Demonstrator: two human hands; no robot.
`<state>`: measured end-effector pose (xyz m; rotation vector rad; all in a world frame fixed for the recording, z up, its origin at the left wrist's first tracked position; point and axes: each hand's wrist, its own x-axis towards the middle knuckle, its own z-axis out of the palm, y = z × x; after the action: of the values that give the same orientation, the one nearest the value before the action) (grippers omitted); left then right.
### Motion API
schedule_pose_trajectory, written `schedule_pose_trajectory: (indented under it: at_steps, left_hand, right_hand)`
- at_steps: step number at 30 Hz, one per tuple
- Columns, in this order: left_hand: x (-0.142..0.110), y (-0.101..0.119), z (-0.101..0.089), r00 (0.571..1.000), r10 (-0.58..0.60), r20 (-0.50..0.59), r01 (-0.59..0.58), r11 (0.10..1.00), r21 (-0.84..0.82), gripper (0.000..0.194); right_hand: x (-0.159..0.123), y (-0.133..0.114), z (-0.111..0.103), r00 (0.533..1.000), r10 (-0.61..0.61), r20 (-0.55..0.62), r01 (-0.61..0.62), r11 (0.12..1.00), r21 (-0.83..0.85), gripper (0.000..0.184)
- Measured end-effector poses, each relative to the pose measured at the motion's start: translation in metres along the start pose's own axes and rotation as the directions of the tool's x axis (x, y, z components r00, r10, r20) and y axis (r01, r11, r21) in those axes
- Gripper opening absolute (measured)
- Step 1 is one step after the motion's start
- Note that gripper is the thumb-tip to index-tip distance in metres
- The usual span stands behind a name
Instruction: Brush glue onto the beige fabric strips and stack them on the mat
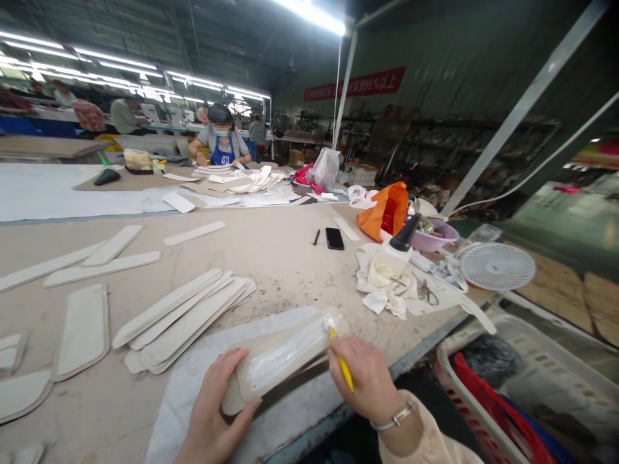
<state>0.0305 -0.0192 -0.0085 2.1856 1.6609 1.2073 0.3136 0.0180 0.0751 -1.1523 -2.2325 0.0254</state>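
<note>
My left hand (215, 403) grips the near left end of a beige, round-cornered panel (233, 394), its thumb and fingers on opposite edges. A glossy white coat, like wet glue, covers much of the panel's upper face. In my right hand (362, 370) is a yellow-handled brush (344, 368), its tip touching the coated far right end. Under the panel lies a white sheet (181, 390). Left of it rests a fanned stack of long pale strips (188, 319). A white container with a black cone top (394, 254) stands beyond my right hand.
A phone (334, 238), an orange bag (384, 212) and a lilac basin (435, 237) sit farther back. At right are a white fan (497, 265) and, below the table edge, a plastic basket (483, 399). A co-worker (222, 138) works across the table.
</note>
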Motion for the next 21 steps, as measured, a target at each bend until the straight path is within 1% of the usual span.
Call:
schedule_pose_trajectory:
  at_steps: [2, 3, 5, 7, 9, 11, 13, 15, 17, 18, 19, 21]
  left_hand:
    - [0.001, 0.001, 0.0, 1.0, 0.008, -0.005, -0.008, 1.0, 0.003, 0.063]
    - [0.001, 0.002, 0.0, 1.0, 0.013, -0.008, -0.013, 1.0, 0.003, 0.063]
    - [0.001, 0.002, 0.0, 1.0, 0.018, -0.011, -0.018, 1.0, -0.001, 0.064]
    - [0.001, 0.001, 0.0, 1.0, 0.011, -0.009, -0.011, 1.0, -0.006, 0.064]
    - [0.0, 0.001, 0.0, 1.0, 0.002, 0.001, -0.002, 1.0, -0.01, 0.064]
    - [0.0, 0.0, -0.001, 1.0, -0.001, 0.008, 0.002, 1.0, -0.012, 0.064]
    - [0.0, 0.0, -0.001, 1.0, -0.001, 0.01, 0.001, 1.0, -0.01, 0.064]
    - [0.0, 0.0, -0.001, 1.0, -0.001, 0.007, 0.001, 1.0, -0.008, 0.064]
    - [0.001, 0.001, -0.001, 1.0, -0.001, 0.006, 0.001, 1.0, -0.007, 0.065]
    - [0.001, 0.001, -0.001, 1.0, 0.001, 0.007, -0.001, 1.0, -0.007, 0.065]
    - [0.001, 0.001, -0.001, 1.0, 0.005, 0.008, -0.005, 1.0, -0.007, 0.065]
    - [0.001, 0.002, -0.001, 1.0, 0.015, 0.009, -0.015, 1.0, -0.006, 0.064]
  right_hand:
    - [-0.001, -0.019, 0.002, 0.997, -0.057, 0.059, 0.051, 0.994, 0.099, 0.013]
    - [-0.001, -0.025, 0.002, 0.994, -0.088, 0.069, 0.076, 0.986, 0.151, 0.013]
    - [-0.001, -0.025, 0.0, 0.993, -0.107, 0.043, 0.096, 0.975, 0.203, 0.014]
    - [-0.001, -0.012, -0.004, 0.999, -0.047, -0.026, 0.05, 0.987, 0.156, 0.014]
    - [0.0, 0.003, -0.008, 0.996, 0.034, -0.087, -0.029, 0.998, 0.058, 0.012]
    - [0.0, 0.009, -0.008, 0.994, 0.073, -0.084, -0.074, 0.997, -0.013, 0.011]
    - [-0.001, 0.0, -0.004, 0.998, 0.056, -0.024, -0.056, 0.998, -0.007, 0.011]
    - [-0.002, -0.02, 0.0, 0.999, -0.009, 0.041, 0.007, 0.998, 0.069, 0.01]
    - [-0.001, -0.039, 0.003, 0.995, -0.08, 0.065, 0.066, 0.979, 0.194, 0.01]
    - [-0.001, -0.044, 0.003, 0.993, -0.096, 0.062, 0.077, 0.963, 0.258, 0.011]
    - [0.0, -0.046, 0.002, 0.995, -0.092, 0.041, 0.075, 0.948, 0.309, 0.012]
    - [0.001, -0.036, -0.002, 0.999, -0.038, -0.032, 0.046, 0.941, 0.335, 0.016]
